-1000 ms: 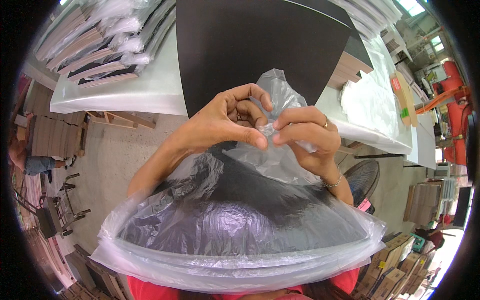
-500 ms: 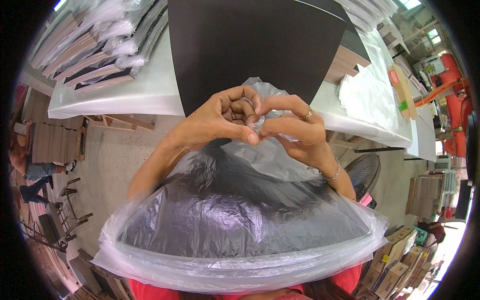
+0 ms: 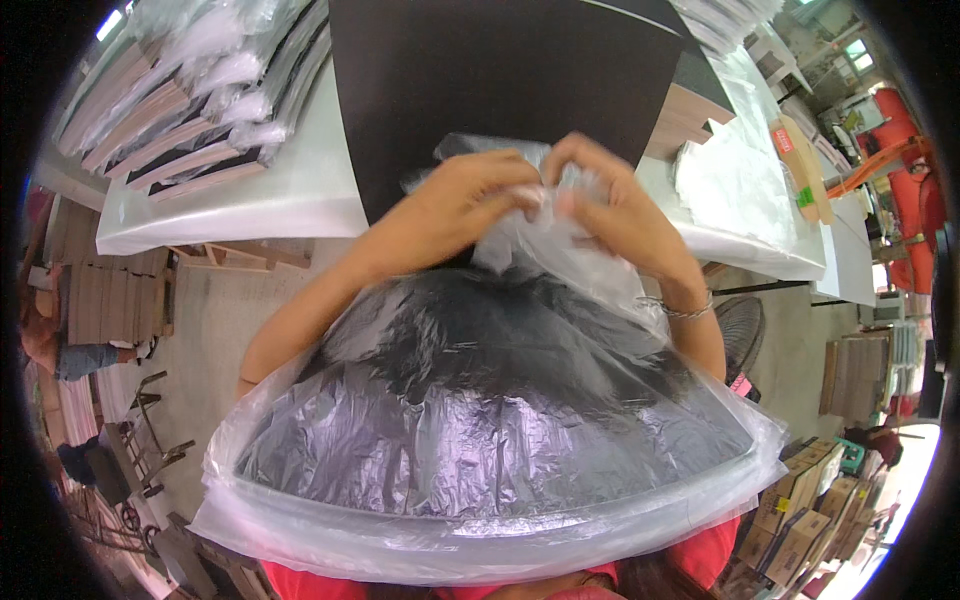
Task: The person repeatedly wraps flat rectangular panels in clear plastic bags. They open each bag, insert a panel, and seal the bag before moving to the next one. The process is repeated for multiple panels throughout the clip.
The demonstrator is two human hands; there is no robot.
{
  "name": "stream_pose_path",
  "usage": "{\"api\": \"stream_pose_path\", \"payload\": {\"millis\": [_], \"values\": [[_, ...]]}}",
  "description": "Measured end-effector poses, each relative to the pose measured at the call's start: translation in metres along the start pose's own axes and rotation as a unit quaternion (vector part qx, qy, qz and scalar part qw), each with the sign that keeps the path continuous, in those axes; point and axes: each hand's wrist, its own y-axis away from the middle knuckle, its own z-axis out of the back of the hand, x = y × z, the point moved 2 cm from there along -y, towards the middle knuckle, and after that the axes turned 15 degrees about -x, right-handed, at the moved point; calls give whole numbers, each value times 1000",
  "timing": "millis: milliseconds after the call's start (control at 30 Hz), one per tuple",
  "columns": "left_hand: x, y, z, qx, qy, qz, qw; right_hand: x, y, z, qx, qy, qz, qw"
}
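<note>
A clear plastic bag [image 3: 480, 450] wraps a large dark panel in front of my body, its wide rim close to my chest. The loose far end of the bag is bunched up between my hands. My left hand [image 3: 485, 190] is closed on that crumpled plastic, with thumb and fingers together. Beside it, slightly blurred, my right hand [image 3: 615, 210] has fingers bent around the same plastic. A flap of film sticks up past the left fingers. Both hands are over the near part of a big black board [image 3: 490, 80], which lies on the table.
Several plastic-wrapped panels [image 3: 190, 100] are piled on the white table [image 3: 300, 200] at the left. On the right lie a stack of brown-edged boards [image 3: 680, 120], thin white sheets [image 3: 730, 190] and a cardboard piece [image 3: 795, 165]. A fan [image 3: 740, 330] stands beyond my right forearm; boxes [image 3: 790, 510] sit lower right.
Both hands have moved a little farther from me, the left fingers closing more tightly. More loose film now shows above and between them, and the bag is drawn out toward the table.
</note>
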Motion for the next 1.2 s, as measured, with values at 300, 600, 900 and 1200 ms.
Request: {"api": "stream_pose_path", "payload": {"millis": [300,600,900,1200], "values": [[71,56,49,14,340,439,832,-73,14,67,-35,-531,162,831],[106,56,88,-183,662,175,705,-89,16,30,267,-336,-52,902],[142,107,62,-189,675,244,670,-154,40,59,-335,-111,5,936],[158,169,62,-137,515,373,760,-50,19,51,-60,-593,-64,800]]}}
